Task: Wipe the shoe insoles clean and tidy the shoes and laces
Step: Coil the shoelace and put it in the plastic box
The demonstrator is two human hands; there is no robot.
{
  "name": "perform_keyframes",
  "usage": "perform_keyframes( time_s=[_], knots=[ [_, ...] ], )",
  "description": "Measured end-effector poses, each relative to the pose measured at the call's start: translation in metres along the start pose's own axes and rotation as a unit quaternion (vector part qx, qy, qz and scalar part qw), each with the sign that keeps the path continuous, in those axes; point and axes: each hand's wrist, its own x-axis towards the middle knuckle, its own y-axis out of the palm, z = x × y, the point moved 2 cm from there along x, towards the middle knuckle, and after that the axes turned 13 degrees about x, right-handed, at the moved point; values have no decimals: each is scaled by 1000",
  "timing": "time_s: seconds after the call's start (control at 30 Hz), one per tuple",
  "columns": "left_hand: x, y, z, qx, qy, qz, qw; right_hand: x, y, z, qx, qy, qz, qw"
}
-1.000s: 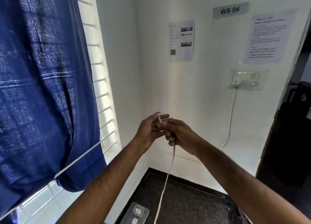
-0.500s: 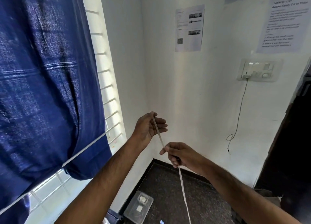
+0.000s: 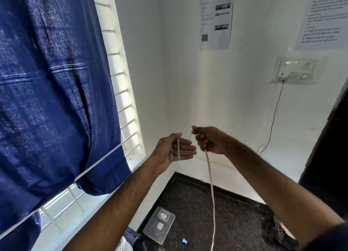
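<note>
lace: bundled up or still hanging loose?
Mostly loose. The lace hangs from the right hand toward the floor; only one pass lies across the left hand.

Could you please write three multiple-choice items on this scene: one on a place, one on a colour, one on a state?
1. Where is the clear plastic box?
A. on the floor
B. on the windowsill
C. in a hand

2. What colour is the curtain?
A. red
B. blue
C. green

3. How does the right hand hold the shoelace?
A. flat under it
B. apart from it
C. fingers curled round it

Answers: 1 A, it lies on the dark floor by the wall. 2 B, the cloth is deep blue. 3 C, the lace hangs from its closed fingers, while the left hand lies open.
</note>
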Motion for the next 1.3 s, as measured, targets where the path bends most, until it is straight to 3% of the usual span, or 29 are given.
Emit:
perform_keyframes(
  time_s=[0.13,0.33,0.47,0.6,0.73,0.87,1.03,1.17,1.3],
  knots=[
    [4,3,8,-15,-24,-8,1000,-12,35,24,-116,-54,42,991],
    [9,-4,3,-94,-15,-46,994,-37,54,-18,-137,-108,108,979],
    [14,-20,-3,-178,16,-44,983,-40,27,-75,-134,-57,136,980],
    [13,-26,-10,-153,45,-27,987,-14,-7,-112,-155,16,146,977],
    [8,-20,-14,-89,60,-7,994,11,-21,-108,-179,55,98,977],
    [5,-13,-9,-33,52,24,998,27,-17,-67,-110,67,51,990],
    [3,-4,3,51,28,57,997,35,3,7,-159,-11,-18,987],
    [14,-1,12,7,12,-5,1000,13,27,40,-171,-93,43,980],
    [18,2,11,-6,18,-8,1000,-10,41,28,-191,-154,117,962]
  ],
)
